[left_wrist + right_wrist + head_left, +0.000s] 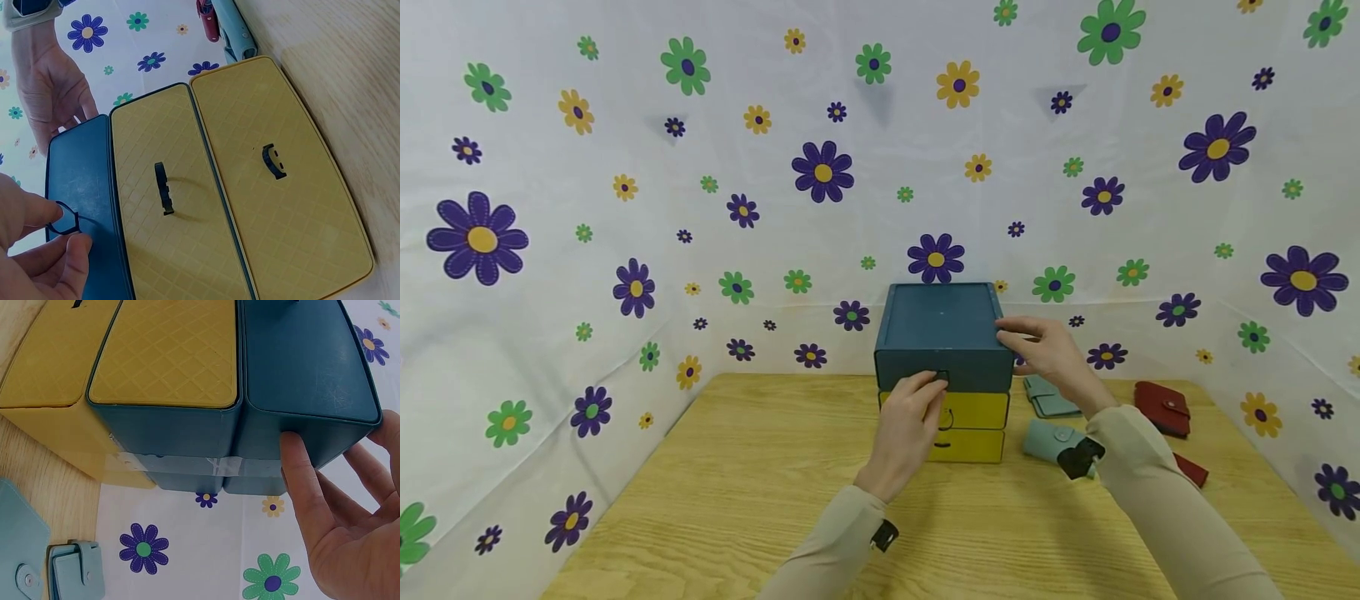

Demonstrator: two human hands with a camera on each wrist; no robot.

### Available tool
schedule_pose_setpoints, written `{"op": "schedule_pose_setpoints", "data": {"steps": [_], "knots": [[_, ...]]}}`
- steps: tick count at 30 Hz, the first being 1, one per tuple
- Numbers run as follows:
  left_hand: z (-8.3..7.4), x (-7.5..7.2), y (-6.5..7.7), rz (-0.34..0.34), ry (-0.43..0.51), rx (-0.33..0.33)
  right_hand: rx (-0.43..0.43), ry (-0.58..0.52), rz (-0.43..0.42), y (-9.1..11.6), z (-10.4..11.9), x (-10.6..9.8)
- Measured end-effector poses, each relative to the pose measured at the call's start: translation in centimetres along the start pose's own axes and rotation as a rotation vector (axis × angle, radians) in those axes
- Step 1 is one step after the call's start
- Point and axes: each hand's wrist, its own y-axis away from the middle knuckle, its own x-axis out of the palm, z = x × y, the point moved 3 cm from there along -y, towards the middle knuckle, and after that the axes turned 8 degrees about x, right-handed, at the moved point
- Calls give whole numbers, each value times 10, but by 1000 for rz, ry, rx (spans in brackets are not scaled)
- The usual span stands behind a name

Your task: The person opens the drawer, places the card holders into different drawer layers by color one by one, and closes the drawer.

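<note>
A small three-drawer cabinet (943, 317) stands on the table, with a dark blue top drawer (81, 169) and two yellow drawers (178, 231) below it. All three fronts look closed. My left hand (904, 429) pinches the thin black loop handle (77, 222) of the blue drawer between thumb and fingers. Against the blue side of the top section rests my right hand (1052, 358); one fingertip (292, 440) touches the side wall and the other fingers reach round the top edge. The yellow drawers' black handles (162, 189) are untouched.
Right of the cabinet lie a pale teal wallet (1051, 400), a second teal wallet (1042, 437) with a snap, a red wallet (1161, 407) and a smaller red item (1191, 471) partly behind my sleeve. A flower-patterned cloth (820, 267) hangs behind and at both sides.
</note>
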Motion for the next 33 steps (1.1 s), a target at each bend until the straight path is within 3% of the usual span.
{"op": "schedule_pose_setpoints", "data": {"steps": [14, 21, 26, 33], "knots": [[3, 0, 1, 26, -19, 10, 9, -23, -8, -2, -1, 0], [10, -3, 5, 0, -41, 27, -35, -44, -16, 1, -4, 1], [13, -9, 7, -25, -33, 38, -74, -8, -62, 5, -9, -1], [19, -17, 9, -63, -17, 55, -65, 71, -155, 13, -24, -5]]}}
